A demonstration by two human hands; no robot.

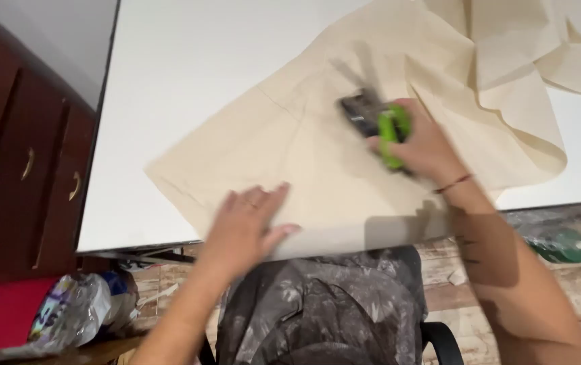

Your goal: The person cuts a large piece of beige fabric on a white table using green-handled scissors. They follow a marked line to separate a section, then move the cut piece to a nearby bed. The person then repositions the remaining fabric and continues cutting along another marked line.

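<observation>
A large piece of cream fabric (290, 149) lies spread over a white table (189, 61). My left hand (246, 223) presses flat on the fabric near the table's front edge, fingers apart. My right hand (422, 145) grips a green and black handheld tool (378, 125), blurred by motion, which rests on the fabric near its middle. A thin bracelet circles my right wrist. More of the fabric is bunched and folded at the far right.
A dark red wooden cabinet (20, 162) with curved handles stands left of the table. Plastic bags (74, 311) and a red item lie on the floor at lower left. A green object (564, 247) lies on the floor at right. My patterned lap and a chair armrest show below.
</observation>
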